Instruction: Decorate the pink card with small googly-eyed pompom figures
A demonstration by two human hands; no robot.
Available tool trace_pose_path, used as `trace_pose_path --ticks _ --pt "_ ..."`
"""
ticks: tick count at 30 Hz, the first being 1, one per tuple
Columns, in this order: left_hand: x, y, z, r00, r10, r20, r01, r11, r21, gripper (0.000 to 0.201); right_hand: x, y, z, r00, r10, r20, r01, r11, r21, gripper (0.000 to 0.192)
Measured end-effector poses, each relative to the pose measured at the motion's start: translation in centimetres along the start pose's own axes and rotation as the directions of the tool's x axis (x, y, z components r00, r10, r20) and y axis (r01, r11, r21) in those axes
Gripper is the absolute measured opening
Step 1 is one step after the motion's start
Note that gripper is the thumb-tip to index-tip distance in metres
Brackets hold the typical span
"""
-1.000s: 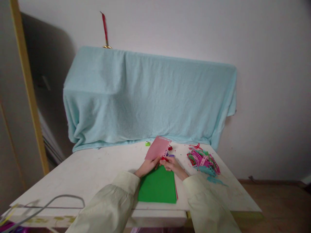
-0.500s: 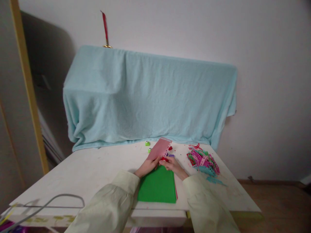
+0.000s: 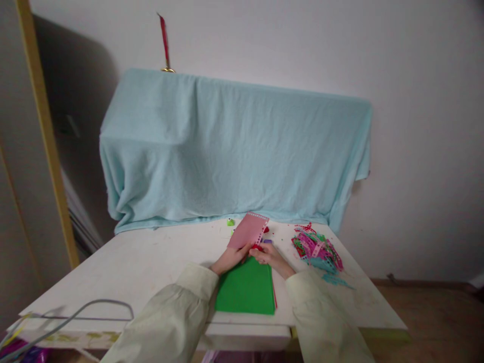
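Note:
My left hand (image 3: 229, 259) grips the lower edge of a pink paper sheet (image 3: 247, 231), which is tilted up above the white table (image 3: 151, 262). The sheet's right edge carries a row of small punched holes. My right hand (image 3: 269, 256) is closed on a small red punch (image 3: 258, 247) that sits on that edge. Both hands are over the far end of a stack of paper with a green sheet (image 3: 246, 291) on top. Pale sleeves cover both arms.
A heap of punched paper strips (image 3: 316, 250) in pink, green and blue lies to the right. Small green (image 3: 230, 222) and red (image 3: 265, 230) pieces lie behind the sheet. A light blue cloth (image 3: 234, 146) drapes something at the table's back. A grey cable (image 3: 86, 308) crosses the near left corner.
The pink sheet has shifted slightly in my hands. Both hands stay in the same place on the table.

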State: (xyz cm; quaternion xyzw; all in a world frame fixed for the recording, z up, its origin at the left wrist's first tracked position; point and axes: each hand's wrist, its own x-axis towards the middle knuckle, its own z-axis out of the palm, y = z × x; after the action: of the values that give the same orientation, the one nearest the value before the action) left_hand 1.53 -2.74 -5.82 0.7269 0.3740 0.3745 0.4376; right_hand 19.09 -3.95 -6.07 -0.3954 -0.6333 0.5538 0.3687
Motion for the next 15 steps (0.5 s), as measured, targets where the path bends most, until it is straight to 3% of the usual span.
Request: trace_pose_path --ticks 8,15 --pt "-0.05 -0.08 -0.13 1.000 -0.004 0.015 0.005 0.999 -0.043 0.051 0.10 0.05 0.06 1.000 -0.019 0.011 0.020 0.999 -0.038 0.044" --pt "0.16 -0.08 0.05 0.998 -0.053 0.024 0.056 0.983 -0.176 0.050 0.04 0.09 0.00 1.000 -0.028 -0.006 0.028 0.996 -0.090 0.049"
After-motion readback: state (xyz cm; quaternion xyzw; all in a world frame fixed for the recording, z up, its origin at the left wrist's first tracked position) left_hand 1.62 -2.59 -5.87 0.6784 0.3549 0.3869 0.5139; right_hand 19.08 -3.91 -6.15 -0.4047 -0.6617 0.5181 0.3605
